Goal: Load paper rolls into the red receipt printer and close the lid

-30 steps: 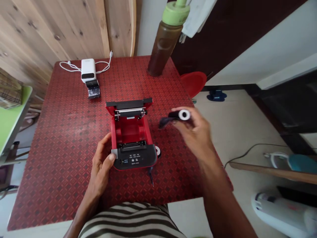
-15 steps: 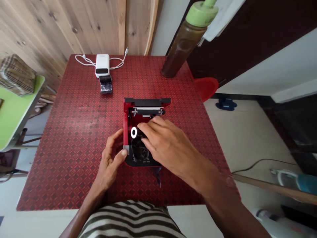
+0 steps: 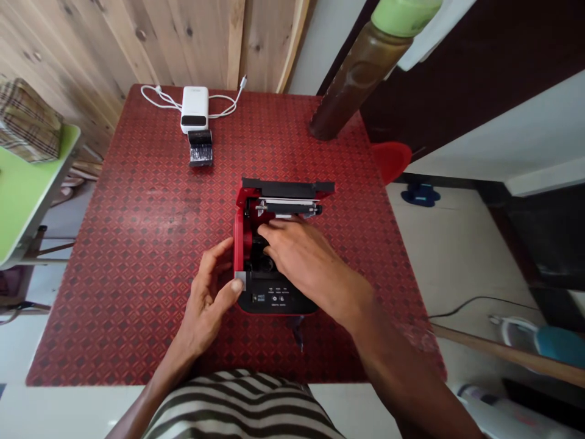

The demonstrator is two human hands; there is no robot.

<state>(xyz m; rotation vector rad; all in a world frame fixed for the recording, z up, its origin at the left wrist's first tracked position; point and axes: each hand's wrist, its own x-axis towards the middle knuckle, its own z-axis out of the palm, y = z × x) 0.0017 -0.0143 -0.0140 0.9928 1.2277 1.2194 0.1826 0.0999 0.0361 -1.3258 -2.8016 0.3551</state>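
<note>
A small red printer (image 3: 240,244) with a black front panel sits on the red patterned table (image 3: 137,244), its lid (image 3: 287,188) tipped open at the back. My left hand (image 3: 208,299) grips the printer's left front corner, thumb on a grey tab. My right hand (image 3: 301,259) reaches into the open bay, fingers curled down over a black roll (image 3: 260,259) that lies inside. Most of the roll is hidden under my fingers.
A white power bank (image 3: 194,108) with a white cable and a small black item (image 3: 200,148) lie at the table's far side. A tall brown bottle (image 3: 361,73) with a green cap stands at the far right. A green table (image 3: 22,195) is at left, floor clutter at right.
My right hand carried the black roll from the right of the printer into its bay and pushed it down; the roll's white end no longer shows. My left hand stayed on the printer.
</note>
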